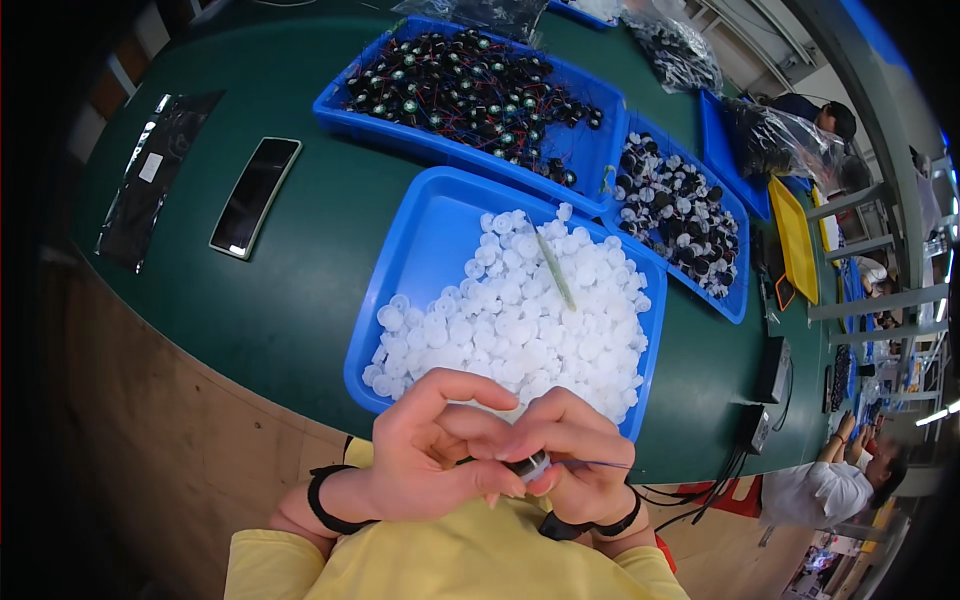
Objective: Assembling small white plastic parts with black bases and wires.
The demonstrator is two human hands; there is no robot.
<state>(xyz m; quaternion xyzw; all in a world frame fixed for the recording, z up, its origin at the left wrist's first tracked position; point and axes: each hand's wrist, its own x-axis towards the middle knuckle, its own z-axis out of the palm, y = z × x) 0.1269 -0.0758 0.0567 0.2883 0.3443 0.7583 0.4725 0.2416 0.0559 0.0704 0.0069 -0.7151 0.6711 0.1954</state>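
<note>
Your left hand (425,450) and right hand (575,455) meet at the near edge of the table (320,250), just above your yellow shirt (470,560). Both grips are pressed together on one small part (530,466), grey-white and round, pinched between the fingertips of the two hands. A thin wire (600,464) runs from it to the right, past your right hand. Each wrist carries a black band.

Just beyond your hands, touching the near edge, sits a blue tray (425,240) heaped with white caps (520,330); a pale stick (553,270) lies on the heap. The tray's left half is bare.

Behind it, toward the far edge, a second blue tray (590,140) holds black parts with red wires (470,85). To the right, a third blue tray (735,300) holds black and white parts (675,210).

At the left of the table lies a dark flat device (255,195), and further left a black bag (155,175) with a small white rectangular label. Clear bags of dark parts (680,50) lie at the far right corner, next to a yellow tray (795,240).

Another person (830,485) sits at the lower right, well apart from you.
</note>
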